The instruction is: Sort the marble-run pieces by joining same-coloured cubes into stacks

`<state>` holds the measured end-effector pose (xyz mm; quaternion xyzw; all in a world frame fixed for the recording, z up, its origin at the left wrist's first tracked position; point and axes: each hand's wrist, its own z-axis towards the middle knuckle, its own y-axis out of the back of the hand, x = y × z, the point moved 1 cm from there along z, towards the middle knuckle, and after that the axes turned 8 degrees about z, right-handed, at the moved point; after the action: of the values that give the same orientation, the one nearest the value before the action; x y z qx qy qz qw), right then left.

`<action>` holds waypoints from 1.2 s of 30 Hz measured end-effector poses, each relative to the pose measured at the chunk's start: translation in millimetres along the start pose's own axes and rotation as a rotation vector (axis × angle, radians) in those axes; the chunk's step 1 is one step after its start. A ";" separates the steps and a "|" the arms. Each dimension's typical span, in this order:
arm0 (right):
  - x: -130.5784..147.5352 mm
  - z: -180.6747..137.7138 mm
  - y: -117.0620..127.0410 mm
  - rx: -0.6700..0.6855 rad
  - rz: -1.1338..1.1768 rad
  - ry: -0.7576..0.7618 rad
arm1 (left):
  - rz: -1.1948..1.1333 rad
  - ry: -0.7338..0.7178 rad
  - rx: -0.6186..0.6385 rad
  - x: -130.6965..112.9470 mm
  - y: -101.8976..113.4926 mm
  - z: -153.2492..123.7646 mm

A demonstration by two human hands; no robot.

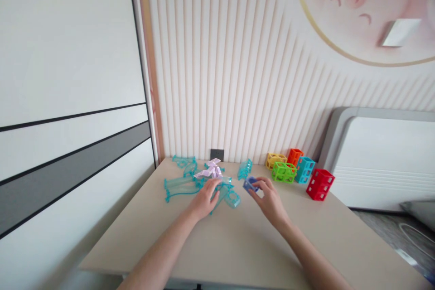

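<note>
My right hand (270, 199) pinches a small blue-violet hollow block (250, 184) between thumb and fingers, just above the table. My left hand (205, 200) reaches over a heap of clear teal plastic track pieces (181, 182), its thumb and fingers apart. Near its fingertips are more teal parts, among them a ring-shaped piece (233, 199). Behind that hand, a pale lilac faceted piece (213, 168) lies on top of the heap. A separate curved teal piece (244, 169) stands beyond the blue-violet block.
At the right stand several open-frame blocks: yellow (276, 161), green (284, 172), orange (295, 156), blue (305, 169) and red (320, 184). The table (217, 249) meets a ribbed wall behind and a white cabinet (68, 154) at left. A headboard (390, 158) is at right.
</note>
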<state>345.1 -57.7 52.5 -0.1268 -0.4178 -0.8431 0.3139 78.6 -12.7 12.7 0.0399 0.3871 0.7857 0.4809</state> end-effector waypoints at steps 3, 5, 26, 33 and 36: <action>-55.3 -10.7 44.0 -0.079 -0.127 -0.136 | 0.017 0.010 0.032 -3.3 4.4 1.9; -87.3 -23.8 72.6 -0.137 -0.247 -0.216 | 0.024 0.004 0.044 -5.5 5.6 2.8; -135.0 -89.6 136.1 -0.111 -0.493 -0.726 | 0.035 -0.020 0.084 -2.8 6.6 -0.4; -142.0 -93.8 137.6 -0.200 -0.491 -0.768 | 0.035 -0.036 0.077 -0.4 5.2 -1.4; -135.4 -94.5 137.6 -0.233 -0.552 -0.755 | 0.029 -0.031 0.076 -0.3 4.5 -1.3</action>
<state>541.5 -137.0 15.6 -0.3425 -0.4233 -0.8313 -0.1116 74.9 -14.7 14.8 0.0761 0.4084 0.7765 0.4738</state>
